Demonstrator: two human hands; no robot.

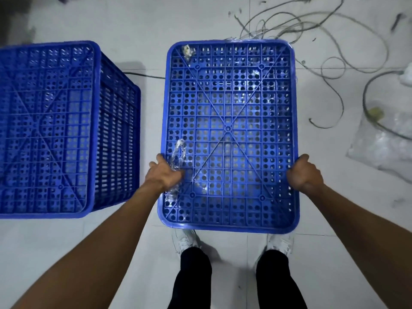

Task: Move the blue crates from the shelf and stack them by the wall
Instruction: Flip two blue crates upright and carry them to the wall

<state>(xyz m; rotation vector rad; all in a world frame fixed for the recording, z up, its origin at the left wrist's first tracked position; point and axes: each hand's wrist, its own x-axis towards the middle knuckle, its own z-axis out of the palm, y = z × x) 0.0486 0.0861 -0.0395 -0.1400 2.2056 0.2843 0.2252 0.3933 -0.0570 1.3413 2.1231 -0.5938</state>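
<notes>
At the far left, an upturned blue crate (46, 128) shows its perforated base to the camera; its slatted side wall runs down to the tiled floor (138, 30), so it is either a tall crate or the top of a stack. Which cannot be told. Neither the shelf nor the wall appears in the head view.

The left hand (165, 173) sits on the left edge of the held crate (229, 134), near the person's end. Its fingers are curled over the rim, and the thumb side rests on the ribbed base. A strip of clear plastic film (178, 161) lies under and beside this hand; it clings to the base and could reduce friction at that grip.

The held crate is also base-up, directly in front of the person and above the white shoes (185, 239). It stands well apart from the left crate, with bare floor between them. Carrying it inverted presents the flat rim edges as handholds. Both hands take the near end, probably to keep the load close to the body.

The right hand (304, 173) mirrors the left on the opposite edge, fingers closed around the rim. The matched grips keep the crate level.

To the right, loose cables (334, 63) and a crumpled plastic sheet (383, 139) lie on the floor. These are trip hazards if the route passes that way.

Judgement: the crate is in transit or being lowered, not yet stacked.
</notes>
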